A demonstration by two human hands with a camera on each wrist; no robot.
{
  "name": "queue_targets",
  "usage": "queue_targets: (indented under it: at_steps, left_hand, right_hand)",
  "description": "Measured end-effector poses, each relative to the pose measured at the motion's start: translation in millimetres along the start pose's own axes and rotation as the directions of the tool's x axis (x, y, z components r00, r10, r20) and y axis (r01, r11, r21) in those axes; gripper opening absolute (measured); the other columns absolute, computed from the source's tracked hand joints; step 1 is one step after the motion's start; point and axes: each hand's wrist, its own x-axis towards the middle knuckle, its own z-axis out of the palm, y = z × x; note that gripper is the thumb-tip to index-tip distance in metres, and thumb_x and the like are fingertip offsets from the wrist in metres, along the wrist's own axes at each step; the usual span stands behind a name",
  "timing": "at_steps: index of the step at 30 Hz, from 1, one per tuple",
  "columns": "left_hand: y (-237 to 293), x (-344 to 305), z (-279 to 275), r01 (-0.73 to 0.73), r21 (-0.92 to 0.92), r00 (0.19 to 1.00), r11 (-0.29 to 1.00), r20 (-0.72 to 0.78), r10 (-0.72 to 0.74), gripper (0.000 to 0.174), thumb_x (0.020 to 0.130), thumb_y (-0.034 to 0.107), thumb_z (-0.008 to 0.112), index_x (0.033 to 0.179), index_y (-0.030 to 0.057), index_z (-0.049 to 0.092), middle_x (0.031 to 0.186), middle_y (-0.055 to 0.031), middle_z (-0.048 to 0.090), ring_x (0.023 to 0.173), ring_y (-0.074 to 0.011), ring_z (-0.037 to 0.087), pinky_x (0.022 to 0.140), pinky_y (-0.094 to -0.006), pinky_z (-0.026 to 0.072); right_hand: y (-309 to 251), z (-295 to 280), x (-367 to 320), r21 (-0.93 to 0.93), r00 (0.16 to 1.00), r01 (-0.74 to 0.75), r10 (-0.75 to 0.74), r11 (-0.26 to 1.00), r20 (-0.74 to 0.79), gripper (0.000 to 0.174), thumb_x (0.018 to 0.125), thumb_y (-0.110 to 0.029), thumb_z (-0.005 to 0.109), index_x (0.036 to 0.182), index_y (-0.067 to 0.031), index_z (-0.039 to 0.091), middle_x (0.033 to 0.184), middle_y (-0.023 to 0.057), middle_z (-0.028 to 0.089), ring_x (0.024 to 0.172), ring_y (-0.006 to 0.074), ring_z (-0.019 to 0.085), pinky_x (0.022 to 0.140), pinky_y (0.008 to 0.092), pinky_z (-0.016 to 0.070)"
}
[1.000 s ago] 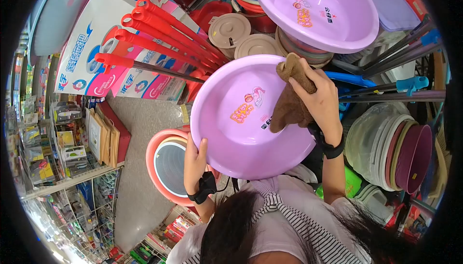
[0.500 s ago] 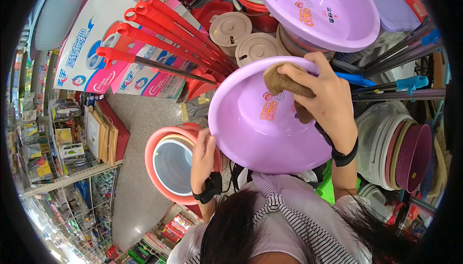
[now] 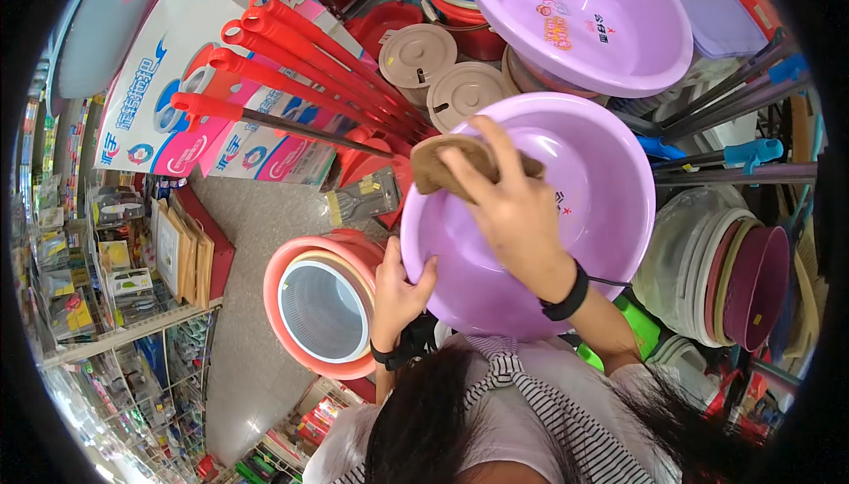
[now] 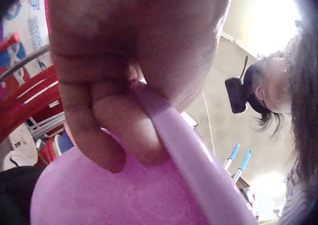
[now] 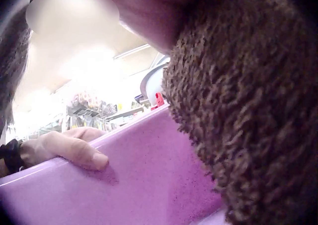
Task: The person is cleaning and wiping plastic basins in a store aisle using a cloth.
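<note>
A purple plastic basin (image 3: pixel 610 192) is held tilted in front of the torso in the head view. My left hand (image 3: pixel 402 294) grips its near left rim, thumb inside; the left wrist view shows the basin rim (image 4: pixel 186 148) between thumb and fingers. Across the basin's inside reaches my right hand (image 3: pixel 522 232), pinching a brown fuzzy cloth (image 3: pixel 435 168) over the upper left rim. In the right wrist view the cloth (image 5: pixel 253 115) fills the right side beside the purple wall, with the left thumb (image 5: pixel 82 153) over the rim. Part of the basin's print is hidden by the right hand.
Another purple basin (image 3: pixel 584 20) rests on a stack behind. Red mop handles (image 3: pixel 309 60) lean at the left by boxes, near lidded beige buckets (image 3: pixel 417 55). A coral tub with a grey basket (image 3: pixel 323 312) stands lower left; stacked basins (image 3: pixel 761 285) lie at right.
The cloth has moved from the basin's upper right to its upper left rim. The basin has shifted right. The left hand loosened half a second ago and now holds the rim again.
</note>
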Motion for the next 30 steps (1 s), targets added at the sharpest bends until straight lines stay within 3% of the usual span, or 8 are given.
queue_targets:
  at_steps: [4, 6, 10, 12, 17, 22, 27, 30]
  left_hand:
    - [1, -4, -1, 0.077, -0.185, 0.997, 0.98, -0.012, -0.081, 0.024, 0.086, 0.004, 0.067, 0.103, -0.0016, 0.051, 0.083, -0.0054, 0.067, 0.073, -0.0069, 0.06, 0.064, -0.0236, 0.0498]
    - [1, -6, -1, 0.096, -0.204, 0.995, 0.974, -0.016, -0.101, 0.024, 0.086, 0.003, 0.067, 0.104, -0.002, 0.052, 0.085, -0.0053, 0.066, 0.074, -0.0067, 0.06, 0.065, -0.0235, 0.0498]
    - [-12, -5, -5, 0.101, -0.207, 0.995, 0.973, 0.029, -0.097, 0.029, 0.086, 0.003, 0.067, 0.111, -0.0032, 0.052, 0.09, -0.0067, 0.067, 0.079, -0.0068, 0.061, 0.07, -0.0241, 0.0501]
    - [-17, -3, -9, 0.1, -0.178, 0.995, 0.979, 0.047, -0.093, 0.032, 0.087, 0.005, 0.067, 0.114, -0.0032, 0.052, 0.091, -0.0076, 0.067, 0.079, -0.0092, 0.062, 0.071, -0.0262, 0.0508]
    - [-32, -8, -14, 0.064, 0.019, 0.997, 0.998, 0.049, -0.065, 0.043, 0.088, 0.015, 0.07, 0.121, -0.0029, 0.049, 0.091, -0.012, 0.067, 0.081, -0.0196, 0.065, 0.075, -0.0334, 0.052]
    - [-32, 0, -31, -0.036, 0.218, 0.997, 0.975, 0.068, 0.021, 0.051, 0.089, 0.03, 0.071, 0.122, -0.0015, 0.048, 0.091, -0.0174, 0.065, 0.081, -0.0265, 0.066, 0.074, -0.0364, 0.0516]
    - [-13, 32, -39, -0.05, 0.135, 0.999, 0.99, 0.027, 0.047, 0.032, 0.093, 0.021, 0.067, 0.111, -0.0012, 0.053, 0.085, -0.011, 0.066, 0.078, -0.0125, 0.062, 0.071, -0.0295, 0.0502]
    - [-14, 35, -34, -0.018, 0.067, 1.0, 0.998, 0.01, 0.017, 0.026, 0.092, 0.015, 0.067, 0.106, -0.0018, 0.054, 0.084, -0.0072, 0.065, 0.075, -0.0108, 0.059, 0.07, -0.0276, 0.0487]
  right_hand:
    - [10, -6, 10, -0.012, 0.996, -0.082, 0.082, 0.997, 0.023, 0.043, 0.077, -0.005, 0.064, 0.117, -0.0196, 0.062, 0.13, 0.017, 0.049, 0.063, 0.0289, 0.067, 0.053, 0.037, 0.056]
    - [20, -22, 19, -0.16, 0.946, -0.323, 0.31, 0.933, -0.097, 0.038, 0.083, -0.008, 0.064, 0.119, -0.0185, 0.06, 0.129, 0.0172, 0.048, 0.06, 0.0319, 0.065, 0.051, 0.0388, 0.0553]
    - [42, -24, 10, -0.09, 0.94, -0.328, 0.316, 0.94, -0.126, 0.032, 0.09, -0.013, 0.063, 0.121, -0.0186, 0.057, 0.129, 0.0185, 0.047, 0.06, 0.035, 0.064, 0.05, 0.0411, 0.0541]
    - [27, -16, 12, -0.074, 0.918, -0.397, 0.395, 0.915, -0.04, 0.028, 0.091, -0.016, 0.065, 0.119, -0.0118, 0.064, 0.134, 0.017, 0.047, 0.068, 0.038, 0.065, 0.059, 0.0445, 0.0531]
    - [35, -4, 15, 0.23, 0.961, -0.271, 0.248, 0.934, 0.125, 0.035, 0.085, -0.011, 0.069, 0.119, -0.0181, 0.065, 0.137, 0.0238, 0.042, 0.074, 0.0425, 0.065, 0.068, 0.0453, 0.0555]
    - [36, 10, 8, 0.251, 0.985, -0.131, 0.096, 0.959, 0.146, 0.036, 0.082, -0.007, 0.066, 0.116, -0.0187, 0.066, 0.136, 0.0254, 0.042, 0.074, 0.0397, 0.066, 0.066, 0.0437, 0.0565]
    - [29, 6, 13, 0.257, 0.989, -0.041, 0.003, 0.966, 0.148, 0.034, 0.081, -0.005, 0.064, 0.112, -0.0193, 0.068, 0.136, 0.0244, 0.043, 0.071, 0.0359, 0.067, 0.062, 0.0406, 0.0562]
    - [23, -8, 15, 0.14, 0.967, -0.201, 0.173, 0.97, 0.187, 0.035, 0.08, -0.003, 0.064, 0.111, -0.018, 0.07, 0.135, 0.0133, 0.049, 0.077, 0.0314, 0.068, 0.069, 0.0376, 0.0559]
